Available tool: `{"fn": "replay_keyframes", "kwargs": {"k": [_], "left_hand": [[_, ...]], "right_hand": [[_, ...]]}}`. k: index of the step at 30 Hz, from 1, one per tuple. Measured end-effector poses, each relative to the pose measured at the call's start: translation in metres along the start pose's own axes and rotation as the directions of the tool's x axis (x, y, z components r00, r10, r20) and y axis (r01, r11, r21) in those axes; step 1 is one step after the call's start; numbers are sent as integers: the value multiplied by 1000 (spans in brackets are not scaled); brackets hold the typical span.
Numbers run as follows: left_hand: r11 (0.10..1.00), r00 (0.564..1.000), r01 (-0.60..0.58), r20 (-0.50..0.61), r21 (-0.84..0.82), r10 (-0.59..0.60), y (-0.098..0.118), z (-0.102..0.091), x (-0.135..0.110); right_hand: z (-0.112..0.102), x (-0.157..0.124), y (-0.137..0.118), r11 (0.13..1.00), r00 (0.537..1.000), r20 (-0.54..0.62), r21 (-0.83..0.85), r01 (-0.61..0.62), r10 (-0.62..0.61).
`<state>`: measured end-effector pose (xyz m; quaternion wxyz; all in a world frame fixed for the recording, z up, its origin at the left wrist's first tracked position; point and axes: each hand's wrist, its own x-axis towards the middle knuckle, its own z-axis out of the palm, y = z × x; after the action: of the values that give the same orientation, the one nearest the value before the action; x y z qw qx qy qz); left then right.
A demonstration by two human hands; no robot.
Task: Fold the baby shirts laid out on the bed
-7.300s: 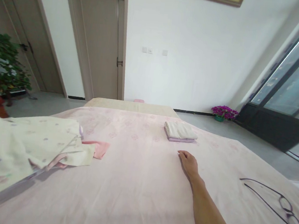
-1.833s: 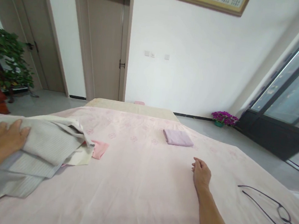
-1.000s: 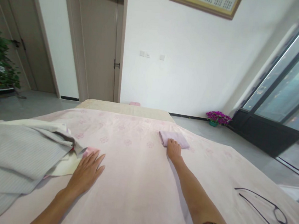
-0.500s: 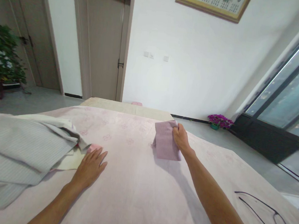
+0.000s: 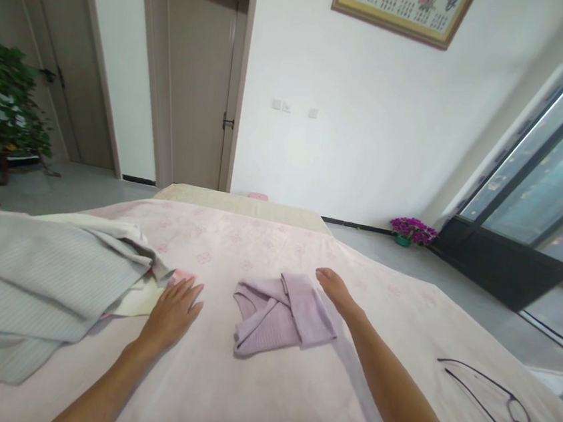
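Observation:
A lilac ribbed top (image 5: 275,314) lies loosely folded on the pink flowered bed cover (image 5: 222,393), its neckline opening towards the left. Just off the top's upper right edge is my right hand (image 5: 334,288), seen from the side and holding nothing I can see; its fingers look stretched out, though partly hidden. My left hand (image 5: 174,307) rests open and flat, fingers slightly spread, over the edge of a small pink cloth (image 5: 184,274). Beside it, a pale yellow cloth (image 5: 138,300) shows from under a heap of grey striped fabric (image 5: 43,280).
A pair of dark-framed glasses (image 5: 502,412) lies unfolded on the right of the cover. Beyond the far edge are a cream surface (image 5: 241,207), a pink stool (image 5: 257,196) and a pot of purple flowers (image 5: 413,230). A leafy plant (image 5: 6,98) stands at the left.
The lilac top, held up in my right hand before, now lies lower and more to the left, more opened out. My right hand has come down and let go. The left hand stays put.

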<state>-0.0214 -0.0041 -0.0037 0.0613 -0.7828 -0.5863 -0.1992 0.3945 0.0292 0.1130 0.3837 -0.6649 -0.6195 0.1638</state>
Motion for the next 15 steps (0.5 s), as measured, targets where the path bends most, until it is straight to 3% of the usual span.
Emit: {"fn": "replay_keyframes", "kwargs": {"k": [3,6,8,10,13,15], "left_hand": [[1000,1000,-2,2,7,2,1,-2,0],[1000,1000,-12,1,8,12,0,-1,0],[1000,1000,-21,-6,5,21,-1,-1,0],[1000,999,-29,-13,9,29,-1,-1,0],[999,999,-31,-16,26,32,-2,-1,-1],[999,999,-36,-24,30,36,-2,0,-1]], "right_hand": [[19,-24,0,983,977,213,-175,60,-21],[42,-53,-5,855,929,363,-458,243,-70],[54,-64,-7,762,929,353,-572,305,-107],[56,-63,-5,734,938,322,-605,309,-130],[36,-40,6,825,956,282,-521,220,-76],[12,-18,16,887,978,201,-459,49,50]]}}
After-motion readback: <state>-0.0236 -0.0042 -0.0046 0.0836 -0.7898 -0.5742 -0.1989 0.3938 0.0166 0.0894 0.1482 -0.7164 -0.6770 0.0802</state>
